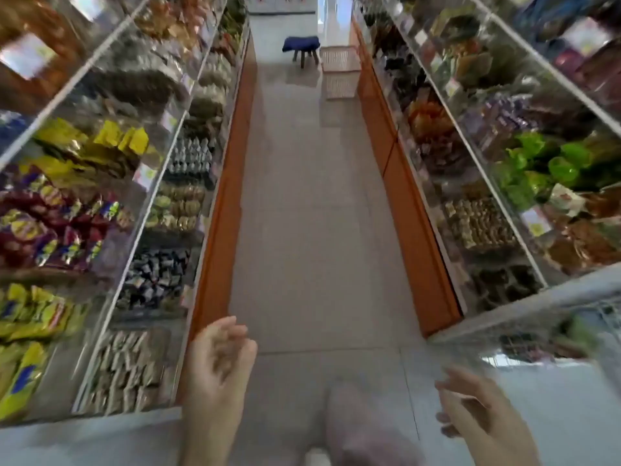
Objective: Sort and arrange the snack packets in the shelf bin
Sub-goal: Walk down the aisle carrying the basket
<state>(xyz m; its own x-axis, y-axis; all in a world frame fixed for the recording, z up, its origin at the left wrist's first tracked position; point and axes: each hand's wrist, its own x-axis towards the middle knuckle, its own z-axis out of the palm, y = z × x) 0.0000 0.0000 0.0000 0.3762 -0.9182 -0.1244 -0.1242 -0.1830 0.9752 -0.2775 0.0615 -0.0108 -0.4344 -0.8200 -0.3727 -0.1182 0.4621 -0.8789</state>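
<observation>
While the snack packets (125, 366) lie in clear shelf bins (95, 346) along the aisle's left and right sides, both hands hang apart from them over the tiled floor (312, 230). The left hand (218, 359), near the left shelf's edge, and the right hand (470, 410) are loosely curled and hold nothing.

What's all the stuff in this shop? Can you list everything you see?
left shelves: one row, clear fronts, left of aisle
right shelves: one row, clear fronts, right of aisle
yellow snack packets: many, yellow, left shelves
green packets: several, bright green, right shelves
stool: one, blue seat, far end of aisle
basket: count unclear, white, right of stool
floor: grey tiles, between the shelves
left hand: one, empty, fingers loosely curled, bottom centre
right hand: one, empty, fingers relaxed, bottom right
</observation>
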